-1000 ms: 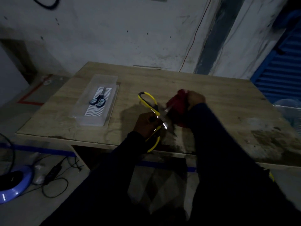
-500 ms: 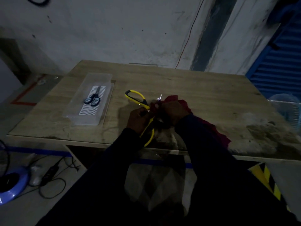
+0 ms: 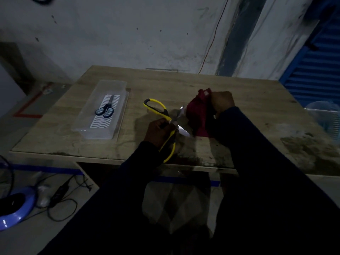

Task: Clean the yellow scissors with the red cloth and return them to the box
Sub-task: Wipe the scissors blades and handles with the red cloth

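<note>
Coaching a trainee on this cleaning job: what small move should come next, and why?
Probably draw the red cloth in the right hand along the lower blade: the left hand holds the yellow-handled scissors open, and that blade shows bare.

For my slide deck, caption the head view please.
Left hand holds open yellow-handled scissors while right hand wipes a blade with bunched red cloth.

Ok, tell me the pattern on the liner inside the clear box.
White wavy stripes on the liner, under blue-handled scissors; head view.
</note>
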A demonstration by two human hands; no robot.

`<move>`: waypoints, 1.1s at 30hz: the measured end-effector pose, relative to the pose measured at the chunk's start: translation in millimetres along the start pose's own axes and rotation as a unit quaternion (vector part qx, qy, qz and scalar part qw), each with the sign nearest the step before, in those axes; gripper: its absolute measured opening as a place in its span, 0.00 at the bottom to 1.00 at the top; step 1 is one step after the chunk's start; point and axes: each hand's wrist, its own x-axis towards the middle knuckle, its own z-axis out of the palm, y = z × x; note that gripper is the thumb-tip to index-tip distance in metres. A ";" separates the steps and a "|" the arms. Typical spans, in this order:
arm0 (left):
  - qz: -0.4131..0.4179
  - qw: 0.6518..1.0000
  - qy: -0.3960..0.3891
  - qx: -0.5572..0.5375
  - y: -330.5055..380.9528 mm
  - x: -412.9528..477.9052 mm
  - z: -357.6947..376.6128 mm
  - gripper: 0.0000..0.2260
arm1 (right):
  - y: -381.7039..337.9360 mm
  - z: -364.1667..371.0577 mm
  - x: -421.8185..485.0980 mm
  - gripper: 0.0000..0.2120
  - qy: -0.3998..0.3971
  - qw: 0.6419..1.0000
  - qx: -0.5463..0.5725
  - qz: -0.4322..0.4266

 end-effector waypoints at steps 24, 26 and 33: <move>-0.004 1.000 -0.015 0.027 -0.1 3.4 -3.5 0.08 | 9.0 53.1 -25.2 0.15 -0.057 0.895 -0.381 -0.227; -0.011 1.000 -0.015 0.015 -0.4 3.9 -4.1 0.09 | 6.9 55.5 -17.1 0.14 -0.035 0.930 -0.320 -0.178; -0.011 1.000 -0.009 0.010 -1.4 5.9 -5.2 0.14 | 8.7 61.6 -23.5 0.19 -0.104 0.955 -0.235 -0.147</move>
